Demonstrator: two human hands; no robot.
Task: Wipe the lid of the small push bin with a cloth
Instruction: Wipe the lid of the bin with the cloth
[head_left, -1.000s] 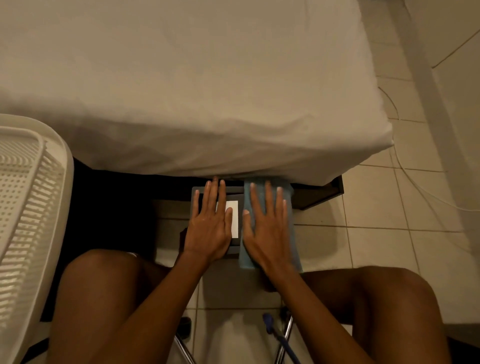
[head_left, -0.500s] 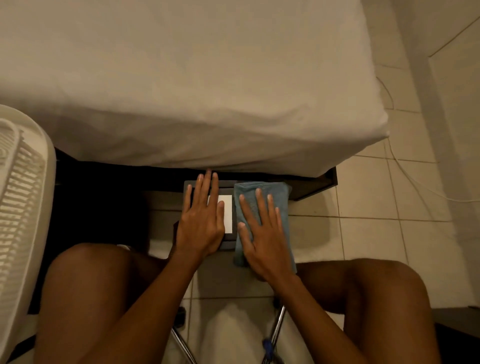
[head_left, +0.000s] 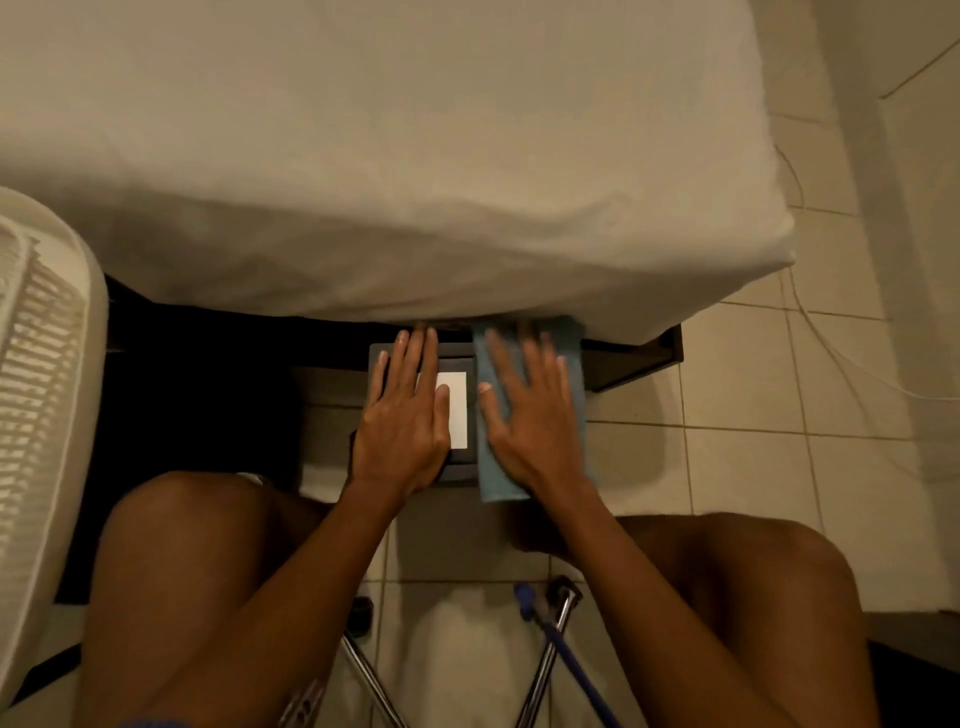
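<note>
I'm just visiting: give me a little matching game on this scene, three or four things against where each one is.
Things:
1. left hand
2. cloth
3. white panel
4. cable

Places:
A. under the right hand
B. flat on the lid's left part
C. on the floor tiles, right of the bed
D. between the two hands

Pairs: 1-B, 2-A, 3-D, 4-C

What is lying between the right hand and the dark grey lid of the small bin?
Head view: a light blue cloth, under the flat right hand.
</note>
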